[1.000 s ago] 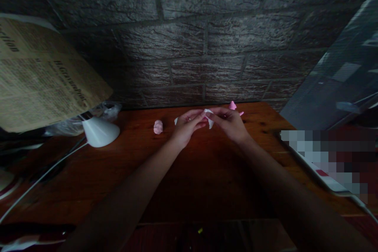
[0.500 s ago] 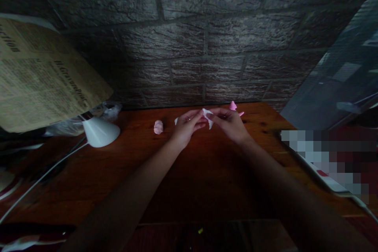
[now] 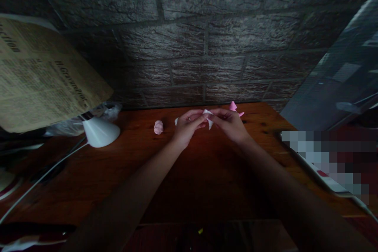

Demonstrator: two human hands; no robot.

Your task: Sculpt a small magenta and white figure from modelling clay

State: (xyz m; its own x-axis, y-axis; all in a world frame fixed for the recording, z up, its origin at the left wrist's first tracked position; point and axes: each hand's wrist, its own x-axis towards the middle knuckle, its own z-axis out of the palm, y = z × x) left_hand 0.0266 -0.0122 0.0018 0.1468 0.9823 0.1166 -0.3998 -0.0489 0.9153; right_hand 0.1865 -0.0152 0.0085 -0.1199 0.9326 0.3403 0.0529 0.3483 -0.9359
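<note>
Above the wooden surface (image 3: pixel 189 189), the left hand (image 3: pixel 186 128) and right hand (image 3: pixel 233 126) come together at twelve o'clock, fingers curled nearly closed, both pinching a white piece (image 3: pixel 210 121) between them. It looks thin and soft, so an uneven pull might tear or stretch it. At nine o'clock from the hands sits a pale pink lump (image 3: pixel 158 127). At two o'clock, just beyond the right hand, is a brighter pink piece (image 3: pixel 233 106); a nudge outward could knock it. Fingers mask most of the white piece, the right hand covers part of the brighter one, and dim light hides surface detail.
</note>
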